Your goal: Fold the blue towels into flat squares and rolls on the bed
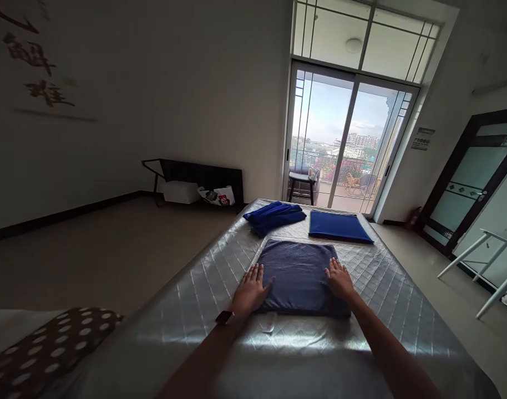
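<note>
A dark blue cloth (299, 274), folded into a flat square, lies on a silvery quilted mattress (203, 293). My left hand (251, 288) rests at its left edge, fingers stretched out and thumb over the cloth. On the right edge lies my right hand (339, 279), open, fingers pointing away from me. Neither hand grips anything. Beyond it, a bright blue folded cloth (339, 226) with a thin green border lies flat at the far right. To its left is a loosely bunched blue cloth (274, 216). A small pale tag (269, 323) shows by the near edge.
A brown polka-dot fabric (62, 343) is at the lower left. Against the far wall stands a dark bench (203, 172) with a white box (181, 192) and a printed bag (218, 195). A white-legged table (497, 249) stands at right, near a glazed door (461, 183).
</note>
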`<control>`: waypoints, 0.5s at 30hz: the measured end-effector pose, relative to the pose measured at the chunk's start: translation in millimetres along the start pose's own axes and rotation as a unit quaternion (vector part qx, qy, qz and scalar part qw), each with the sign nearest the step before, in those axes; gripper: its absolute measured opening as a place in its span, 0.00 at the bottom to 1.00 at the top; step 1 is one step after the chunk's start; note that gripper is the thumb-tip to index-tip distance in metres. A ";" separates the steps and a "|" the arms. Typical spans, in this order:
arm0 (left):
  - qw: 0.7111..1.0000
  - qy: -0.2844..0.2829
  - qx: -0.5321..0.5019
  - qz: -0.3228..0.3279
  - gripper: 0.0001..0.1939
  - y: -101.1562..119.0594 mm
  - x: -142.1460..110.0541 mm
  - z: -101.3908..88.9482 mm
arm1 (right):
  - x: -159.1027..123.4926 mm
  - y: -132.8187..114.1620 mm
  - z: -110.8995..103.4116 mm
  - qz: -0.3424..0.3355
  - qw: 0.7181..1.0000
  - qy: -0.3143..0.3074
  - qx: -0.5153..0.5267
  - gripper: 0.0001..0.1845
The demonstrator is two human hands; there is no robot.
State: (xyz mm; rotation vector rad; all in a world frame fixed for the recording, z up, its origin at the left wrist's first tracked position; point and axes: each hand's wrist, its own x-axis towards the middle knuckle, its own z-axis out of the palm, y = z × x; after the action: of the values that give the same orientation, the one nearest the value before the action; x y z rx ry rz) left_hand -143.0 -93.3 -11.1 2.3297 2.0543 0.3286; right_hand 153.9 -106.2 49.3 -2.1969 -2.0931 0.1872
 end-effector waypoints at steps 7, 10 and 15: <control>1.000 0.000 0.007 0.000 0.45 -9.5 -2.7 11.2 | 69.4 -3.7 -3.7 -0.005 1.000 0.008 0.022 0.32; 1.000 -0.006 0.025 0.010 0.44 -21.2 1.5 16.1 | 84.7 1.9 10.5 0.011 0.999 0.011 0.038 0.33; 0.998 -0.003 0.054 0.027 0.44 4.9 34.9 2.3 | 88.7 5.5 23.5 0.015 0.998 0.028 0.056 0.34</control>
State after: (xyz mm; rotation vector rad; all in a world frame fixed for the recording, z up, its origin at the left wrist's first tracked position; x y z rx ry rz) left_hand -133.9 -59.4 -7.6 2.4466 2.0588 0.2158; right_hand 159.7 -18.2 23.5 -2.1460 -1.9713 0.2365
